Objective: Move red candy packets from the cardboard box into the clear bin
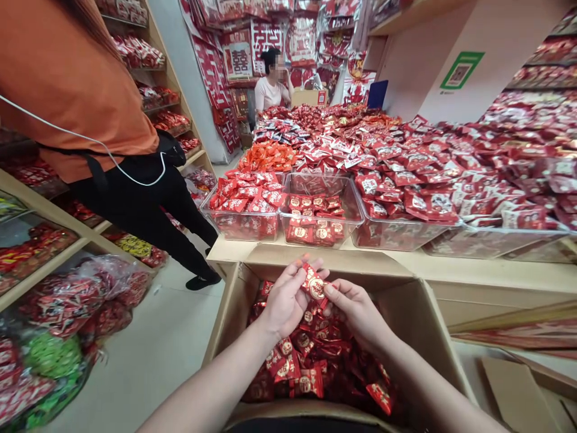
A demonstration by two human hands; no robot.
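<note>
Between my two hands is a red candy packet with a gold round print. My left hand grips its left end, thumb on top and fingers beneath. Pinched at the packet's right end is my right hand. Both hands are over an open cardboard box, in which many like red wrapped candies lie loose. Behind the box stands a clear plastic bin, part filled with the same kind of candy in neat rows.
More clear bins heaped with red packets line the wooden counter. A person in an orange top stands at the left by candy shelves. Another person sits at the back. Flattened cardboard lies at the lower right.
</note>
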